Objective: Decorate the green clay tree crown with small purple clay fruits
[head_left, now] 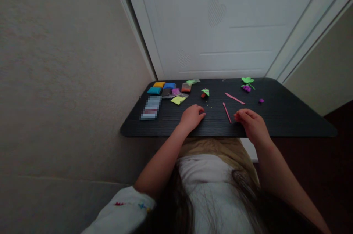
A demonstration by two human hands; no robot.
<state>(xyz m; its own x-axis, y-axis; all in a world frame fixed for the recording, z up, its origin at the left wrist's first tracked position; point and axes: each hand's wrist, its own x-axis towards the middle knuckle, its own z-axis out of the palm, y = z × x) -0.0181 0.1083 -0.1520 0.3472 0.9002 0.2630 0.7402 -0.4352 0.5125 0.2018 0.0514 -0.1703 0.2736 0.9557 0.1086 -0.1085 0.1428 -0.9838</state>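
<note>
My left hand (192,118) rests on the dark table near its front edge, palm down. Its fingers are loosely bent and apart, with nothing visible in them. My right hand (253,123) is pinched, thumb against fingers, over the front of the table. A tiny reddish bit seems to show at its fingertips, too small to name. Between the hands lies a pink modelling tool (227,112) with a small rounded end. Behind it is a flat pink clay knife (235,98). A small clay figure (205,93), green dotted top over red, stands beyond my left hand.
Several coloured clay packets (154,90) lie at the back left, with an opened yellow packet (178,100) nearer. A blurred-out rectangular object (151,107) lies at the left. Back right are a green clay leaf (247,79), a purple clay cluster (246,88) and a purple lump (261,100).
</note>
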